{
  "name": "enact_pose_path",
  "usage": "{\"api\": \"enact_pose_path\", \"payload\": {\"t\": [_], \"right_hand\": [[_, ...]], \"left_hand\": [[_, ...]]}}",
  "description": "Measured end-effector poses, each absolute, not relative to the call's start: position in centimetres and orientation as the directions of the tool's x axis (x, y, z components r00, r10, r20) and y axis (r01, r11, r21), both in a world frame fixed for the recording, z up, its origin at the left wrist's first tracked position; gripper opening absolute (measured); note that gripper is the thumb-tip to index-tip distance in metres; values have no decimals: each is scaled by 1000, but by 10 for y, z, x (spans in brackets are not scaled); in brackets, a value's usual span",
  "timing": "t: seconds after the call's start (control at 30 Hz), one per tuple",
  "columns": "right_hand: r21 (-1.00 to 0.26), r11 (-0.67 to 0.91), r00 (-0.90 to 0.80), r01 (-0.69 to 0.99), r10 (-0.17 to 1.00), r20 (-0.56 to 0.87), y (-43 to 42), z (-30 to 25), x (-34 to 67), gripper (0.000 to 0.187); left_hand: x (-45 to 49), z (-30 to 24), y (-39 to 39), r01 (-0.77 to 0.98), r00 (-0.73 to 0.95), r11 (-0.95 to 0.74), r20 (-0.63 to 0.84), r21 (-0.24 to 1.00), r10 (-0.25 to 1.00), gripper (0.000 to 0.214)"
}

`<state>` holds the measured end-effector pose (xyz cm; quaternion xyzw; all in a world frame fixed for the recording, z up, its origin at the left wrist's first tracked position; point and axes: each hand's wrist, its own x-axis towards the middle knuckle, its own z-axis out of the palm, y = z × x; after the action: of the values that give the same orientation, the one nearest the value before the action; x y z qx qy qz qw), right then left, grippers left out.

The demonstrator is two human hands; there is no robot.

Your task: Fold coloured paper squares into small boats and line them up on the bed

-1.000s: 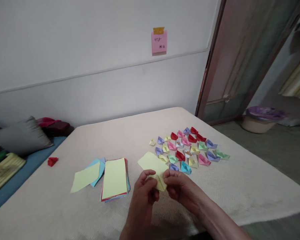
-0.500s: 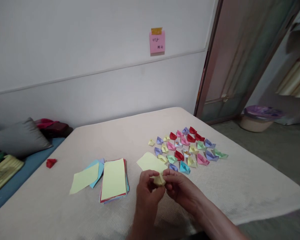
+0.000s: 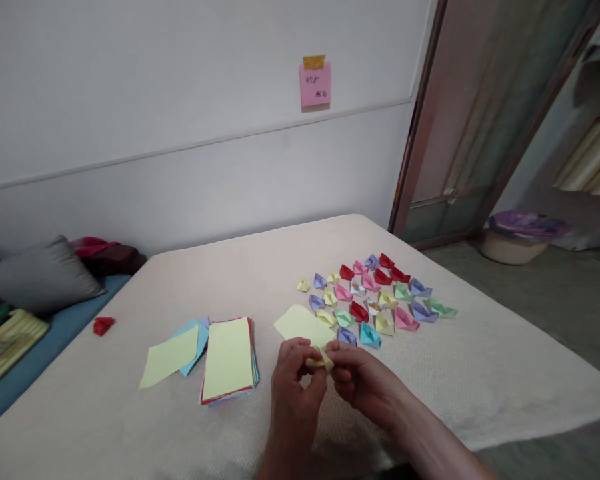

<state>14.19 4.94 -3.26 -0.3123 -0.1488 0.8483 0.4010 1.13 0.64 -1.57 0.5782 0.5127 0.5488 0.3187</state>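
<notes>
Between my two hands is a small folded piece of pale yellow paper (image 3: pixel 324 362), held above the cloth-covered surface. My left hand (image 3: pixel 297 380) pinches its left side between thumb and fingers. From the right, the fingertips of my right hand (image 3: pixel 360 373) grip its other edge. My fingers cover much of the folds. A flat yellow sheet (image 3: pixel 300 323) lies just behind my hands. Beyond it, to the right, several small folded paper boats (image 3: pixel 370 333) in red, pink, purple, yellow, green and blue stand in loose rows.
A stack of coloured paper (image 3: pixel 227 360) lies left of my hands, beside loose yellow and blue sheets (image 3: pixel 173 357). A red folded paper piece (image 3: pixel 103 325) sits far left. A pink note (image 3: pixel 315 85) is taped to the wall. A grey pillow (image 3: pixel 45 277) lies at the left.
The folded yellow paper has turned and its shape has shifted between my fingers. Both hands stay nearly in place; the left fingers have moved slightly over it.
</notes>
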Motion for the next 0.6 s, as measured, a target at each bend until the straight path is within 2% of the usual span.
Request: {"api": "enact_pose_path", "payload": {"t": [0.1, 0.2, 0.3, 0.37, 0.43, 0.5, 0.6], "right_hand": [[-591, -596, -441, -545, 802, -402, 47, -27, 141, 16], [-743, -482, -409, -466, 861, -302, 44, -20, 141, 9], [-914, -300, -380, -275, 907, -183, 43, -14, 140, 13], [-990, -111, -307, -92, 948, -78, 42, -13, 139, 19], [-991, 123, -232, 58, 967, 107, 40, -14, 138, 24], [-939, 316, -213, 137, 935, 283, 38, -16, 138, 27], [-866, 461, -241, 194, 878, 414, 34, -20, 139, 27]], "left_hand": [[11, -16, 6, 332, -135, -273, 332, 903, 934, 19], [10, -17, 7, 377, -155, -270, 348, 886, 925, 16], [8, -18, 8, 372, -183, -279, 364, 885, 913, 14], [6, -19, 9, 357, -196, -281, 366, 891, 910, 13], [6, -20, 9, 344, -199, -272, 353, 899, 914, 13], [6, -21, 9, 329, -195, -258, 332, 909, 923, 14], [6, -22, 9, 325, -191, -245, 317, 913, 929, 17]]}}
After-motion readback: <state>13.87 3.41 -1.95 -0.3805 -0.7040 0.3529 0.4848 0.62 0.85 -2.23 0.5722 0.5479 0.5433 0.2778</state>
